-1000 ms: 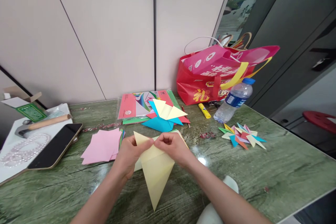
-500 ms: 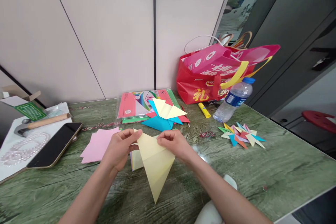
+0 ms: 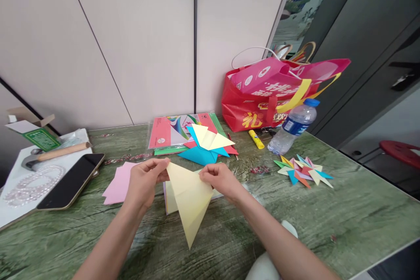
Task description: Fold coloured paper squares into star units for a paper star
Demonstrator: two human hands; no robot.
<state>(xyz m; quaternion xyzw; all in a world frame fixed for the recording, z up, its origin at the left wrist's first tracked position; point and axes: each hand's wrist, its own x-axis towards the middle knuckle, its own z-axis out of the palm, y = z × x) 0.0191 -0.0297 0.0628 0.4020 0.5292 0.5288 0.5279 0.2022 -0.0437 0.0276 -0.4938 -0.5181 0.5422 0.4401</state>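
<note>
A creased sheet of pale yellow paper (image 3: 189, 199) hangs with one point down between my hands. My left hand (image 3: 147, 180) pinches its upper left corner between thumb and fingers. At the upper right edge, my right hand (image 3: 219, 178) grips the same sheet with thumb and bent fingers. Behind and below it lies a stack of paper squares (image 3: 171, 201), mostly covered. Pink paper sheets (image 3: 118, 185) are fanned out beside my left hand. Beyond my hands, folded blue, yellow and red paper pieces (image 3: 203, 156) rest partly on packs of coloured paper (image 3: 161, 132).
On the right are a multicoloured folded-paper star (image 3: 303, 169), a water bottle (image 3: 292, 127), a yellow glue stick (image 3: 256, 139) and a red bag (image 3: 252, 105). A phone (image 3: 70, 181), a hammer (image 3: 62, 152), beads (image 3: 34, 186) and a green box (image 3: 41, 138) are at the left.
The yellow sheet's hanging point has shifted slightly left and up. My left hand has moved a little left and up with its corner; the right hand keeps its grip.
</note>
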